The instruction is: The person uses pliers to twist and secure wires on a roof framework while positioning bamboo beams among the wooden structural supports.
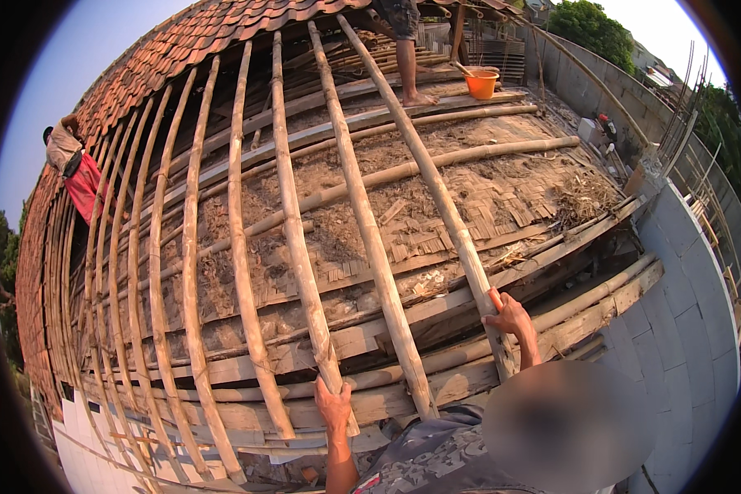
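My left hand (333,403) is closed around a bamboo pole (295,222) near its lower end. Farther right, my right hand (512,319) grips another bamboo pole (436,177) close to its lower part. A bright orange, finger-like shape shows at that hand's fingertips; I cannot tell whether it is a finger or a small object. Between the hands runs a third bamboo pole (362,210), untouched. These poles slope down from the tiled roof edge across the horizontal timbers. Below my right wrist, a blurred patch hides the forearm.
Red clay tiles (165,66) cover the upper roof. A person (78,169) in red clothing is at the far left; another person's bare leg (407,70) stands near an orange bucket (481,84). Debris lies on woven matting (502,193). A grey block wall (687,288) borders the right.
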A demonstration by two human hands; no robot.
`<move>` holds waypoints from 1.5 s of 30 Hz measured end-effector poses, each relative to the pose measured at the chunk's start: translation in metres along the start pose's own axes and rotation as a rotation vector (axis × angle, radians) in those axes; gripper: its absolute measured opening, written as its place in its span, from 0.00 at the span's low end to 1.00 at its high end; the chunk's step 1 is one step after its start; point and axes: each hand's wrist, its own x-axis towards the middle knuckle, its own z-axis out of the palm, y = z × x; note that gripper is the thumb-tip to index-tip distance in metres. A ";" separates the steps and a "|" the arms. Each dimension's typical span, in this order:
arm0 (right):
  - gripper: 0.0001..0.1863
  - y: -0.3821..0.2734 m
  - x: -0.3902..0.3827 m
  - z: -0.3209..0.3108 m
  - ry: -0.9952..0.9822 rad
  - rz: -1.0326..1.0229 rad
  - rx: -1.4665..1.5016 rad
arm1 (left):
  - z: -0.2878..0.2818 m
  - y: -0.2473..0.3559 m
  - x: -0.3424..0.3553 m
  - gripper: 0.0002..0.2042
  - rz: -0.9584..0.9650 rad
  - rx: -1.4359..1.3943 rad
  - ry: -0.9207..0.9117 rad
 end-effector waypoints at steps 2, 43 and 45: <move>0.37 -0.001 0.001 -0.002 -0.011 0.013 0.009 | -0.001 0.002 0.001 0.39 -0.010 -0.015 -0.013; 0.38 -0.004 -0.003 -0.001 -0.003 0.051 -0.018 | 0.000 -0.004 0.000 0.40 -0.005 0.018 -0.004; 0.38 -0.006 -0.003 0.000 0.001 0.044 -0.015 | 0.002 -0.008 0.000 0.40 -0.004 0.019 0.008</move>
